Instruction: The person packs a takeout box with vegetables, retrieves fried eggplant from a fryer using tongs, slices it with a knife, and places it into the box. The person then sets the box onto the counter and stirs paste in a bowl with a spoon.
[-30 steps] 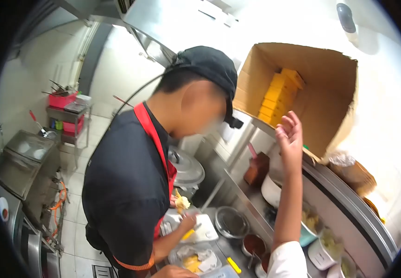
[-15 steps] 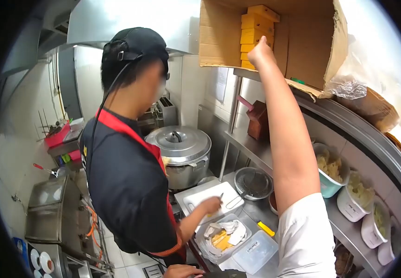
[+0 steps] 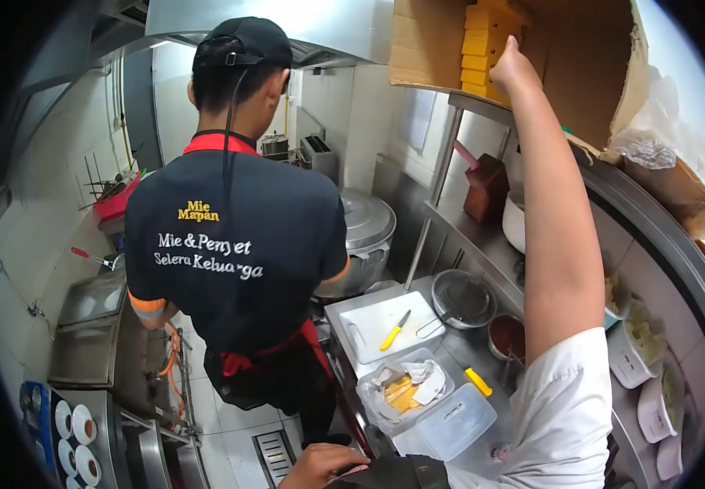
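Observation:
My right hand (image 3: 517, 69) is raised into the open cardboard box (image 3: 568, 77), beside a stack of yellow boxes (image 3: 479, 49). Its fingers are folded together near the stack's right side; what they hold, if anything, is hidden. Low in the view, my left hand (image 3: 320, 466) rests by my waist with its fingers bent, and its grip cannot be made out. Near it on the counter are a container of yellow food in plastic (image 3: 402, 394) and a clear lid (image 3: 457, 421).
A co-worker in a dark shirt (image 3: 230, 301) stands at the left with their back to me. A yellow knife (image 3: 395, 330) lies on the white cutting board (image 3: 362, 346). Beyond are a strainer (image 3: 464, 299), a big lidded pot (image 3: 364, 220) and tubs of vegetables (image 3: 636, 350) on the shelf.
The co-worker has turned away and stepped left from the cutting board, leaving the knife on it. My right hand has gone from raised with spread fingers to folded fingers at the yellow boxes.

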Demonstrator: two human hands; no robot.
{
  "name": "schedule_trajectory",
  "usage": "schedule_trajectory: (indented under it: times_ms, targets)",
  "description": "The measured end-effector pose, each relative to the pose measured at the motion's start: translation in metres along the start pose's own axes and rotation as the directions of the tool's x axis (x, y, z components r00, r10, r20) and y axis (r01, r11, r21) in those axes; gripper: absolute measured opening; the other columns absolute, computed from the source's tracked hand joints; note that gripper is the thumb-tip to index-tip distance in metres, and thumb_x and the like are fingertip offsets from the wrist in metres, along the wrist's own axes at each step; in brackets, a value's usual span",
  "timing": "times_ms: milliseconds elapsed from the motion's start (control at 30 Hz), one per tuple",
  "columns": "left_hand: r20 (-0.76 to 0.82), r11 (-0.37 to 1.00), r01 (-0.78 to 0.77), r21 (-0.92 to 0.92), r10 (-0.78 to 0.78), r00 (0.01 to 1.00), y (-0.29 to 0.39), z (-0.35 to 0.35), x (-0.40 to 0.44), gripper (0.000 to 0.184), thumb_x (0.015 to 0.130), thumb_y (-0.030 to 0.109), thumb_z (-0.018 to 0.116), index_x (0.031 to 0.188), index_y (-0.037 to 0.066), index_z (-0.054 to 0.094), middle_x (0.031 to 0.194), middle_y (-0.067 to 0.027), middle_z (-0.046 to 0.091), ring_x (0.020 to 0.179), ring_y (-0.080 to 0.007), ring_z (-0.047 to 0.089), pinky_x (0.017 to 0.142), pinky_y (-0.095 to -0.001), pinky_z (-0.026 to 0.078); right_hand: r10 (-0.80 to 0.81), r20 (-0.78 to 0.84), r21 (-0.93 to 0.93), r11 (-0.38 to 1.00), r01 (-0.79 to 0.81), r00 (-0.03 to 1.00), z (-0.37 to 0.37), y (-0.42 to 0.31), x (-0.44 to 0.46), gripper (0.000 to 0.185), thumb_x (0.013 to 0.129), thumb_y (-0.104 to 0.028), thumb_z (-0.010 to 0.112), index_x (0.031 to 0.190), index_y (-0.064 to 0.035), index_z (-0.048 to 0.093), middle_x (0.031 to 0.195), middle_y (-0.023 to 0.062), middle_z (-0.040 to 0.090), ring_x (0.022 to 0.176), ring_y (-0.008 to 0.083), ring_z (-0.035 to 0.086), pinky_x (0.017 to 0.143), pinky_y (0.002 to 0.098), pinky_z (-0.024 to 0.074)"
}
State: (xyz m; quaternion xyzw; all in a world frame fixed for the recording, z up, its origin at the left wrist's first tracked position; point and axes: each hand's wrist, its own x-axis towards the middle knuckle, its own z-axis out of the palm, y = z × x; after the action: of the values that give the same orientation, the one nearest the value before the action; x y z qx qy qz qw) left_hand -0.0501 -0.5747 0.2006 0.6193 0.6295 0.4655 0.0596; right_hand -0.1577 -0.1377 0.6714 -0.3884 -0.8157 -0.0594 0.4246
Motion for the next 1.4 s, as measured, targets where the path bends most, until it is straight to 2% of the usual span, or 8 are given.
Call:
schedule_trajectory:
  times_ms: [267, 433, 667, 700, 733, 833, 1033, 1400]
  targets:
    - [-0.044, 0.998, -0.035, -0.054, 0.033, 0.998, -0.005, 0.004, 0.001, 0.022, 0.072, 0.009, 0.069, 0.094, 0.006, 0.07, 0.09, -0.005, 0.071, 0.082, -0.0223, 0.069, 0.079, -0.033, 0.056, -0.04, -0.05, -0.053, 0.998, 0.037, 0.998, 0.005, 0.007, 0.004, 0.075, 0.084, -0.009, 0.048, 0.149, -0.015, 0.012, 0.121, 0.02, 0.059, 0.109, 0.0334, 0.059, 0.091, 0.0439, 0.0473]
    - [-0.057, 0.999, -0.017, -0.039, 0.015, 0.998, -0.004, 0.007, 0.003, 0.021, 0.075, 0.016, 0.069, 0.094, 0.007, 0.07, 0.09, -0.0059, 0.071, 0.081, -0.0218, 0.07, 0.079, -0.0331, 0.056, -0.05, -0.059, -0.012, 0.999, 0.049, 0.997, 0.004, 0.019, 0.01, 0.064, 0.092, -0.017, 0.041, 0.149, -0.0106, 0.011, 0.122, 0.017, 0.059, 0.109, 0.0301, 0.06, 0.09, 0.0424, 0.0479]
    - [0.088, 0.997, 0.064, -0.037, -0.061, 0.994, -0.003, 0.002, 0.016, 0.027, 0.08, 0.021, 0.061, 0.1, 0.006, 0.07, 0.095, -0.0072, 0.071, 0.09, -0.0225, 0.069, 0.08, -0.0327, 0.054, -0.03, 0.031, -0.026, 0.999, 0.03, 0.999, -0.017, 0.027, -0.005, 0.071, 0.087, -0.01, 0.047, 0.149, -0.0079, 0.012, 0.117, 0.0165, 0.062, 0.103, 0.0277, 0.062, 0.087, 0.0393, 0.0505]
    - [-0.158, 0.996, -0.095, -0.001, 0.093, 0.983, 0.017, 0.004, 0.028, 0.023, 0.063, 0.009, 0.077, 0.085, 0.006, 0.071, 0.081, -0.0112, 0.068, 0.076, -0.0267, 0.067, 0.067, -0.0355, 0.051, -0.02, 0.005, -0.026, 0.999, 0.02, 1.0, -0.014, 0.029, -0.002, 0.069, 0.086, -0.01, 0.049, 0.147, -0.0074, 0.017, 0.114, 0.0171, 0.063, 0.104, 0.0274, 0.062, 0.087, 0.0388, 0.0504]
    - [-0.161, 0.996, -0.089, -0.015, 0.086, 0.983, 0.015, 0.004, 0.03, 0.022, 0.063, 0.01, 0.078, 0.083, 0.006, 0.071, 0.079, -0.0106, 0.068, 0.075, -0.0267, 0.067, 0.066, -0.0356, 0.051, -0.012, -0.022, -0.025, 1.0, 0.011, 1.0, -0.012, 0.031, 0.0, 0.066, 0.086, -0.01, 0.051, 0.146, -0.0069, 0.023, 0.112, 0.0176, 0.063, 0.104, 0.0271, 0.062, 0.088, 0.0383, 0.0503]
    - [-0.15, 0.997, -0.055, -0.061, 0.045, 0.988, 0.01, 0.006, 0.03, 0.02, 0.063, 0.011, 0.078, 0.081, 0.007, 0.071, 0.078, -0.0095, 0.068, 0.073, -0.0266, 0.067, 0.065, -0.0358, 0.051, 0.031, -0.004, 0.013, 0.999, -0.031, 1.0, -0.015, 0.037, 0.007, 0.061, 0.083, -0.009, 0.058, 0.139, -0.006, 0.035, 0.123, 0.0187, 0.057, 0.11, 0.0295, 0.06, 0.092, 0.0388, 0.0487]
    - [-0.023, 0.996, -0.03, -0.083, 0.028, 0.999, 0.0, 0.004, 0.034, 0.02, 0.072, 0.017, 0.069, 0.089, 0.007, 0.07, 0.085, -0.009, 0.069, 0.08, -0.0263, 0.068, 0.072, -0.0351, 0.052, 0.159, -0.001, 0.097, 0.983, -0.158, 0.987, -0.023, 0.042, 0.01, 0.067, 0.077, -0.012, 0.067, 0.137, -0.0089, 0.038, 0.151, 0.0166, 0.023, 0.124, 0.0349, 0.047, 0.103, 0.0456, 0.0389]
    - [0.047, 0.994, -0.027, -0.102, 0.032, 0.998, -0.01, -0.004, 0.029, 0.025, 0.085, 0.024, 0.059, 0.098, 0.007, 0.07, 0.094, -0.0079, 0.071, 0.09, -0.0255, 0.069, 0.082, -0.0335, 0.052, 0.206, -0.036, 0.046, 0.978, -0.204, 0.978, -0.022, 0.039, 0.007, 0.067, 0.079, -0.011, 0.058, 0.141, -0.0127, 0.033, 0.15, 0.0178, 0.023, 0.13, 0.039, 0.039, 0.108, 0.0525, 0.0306]
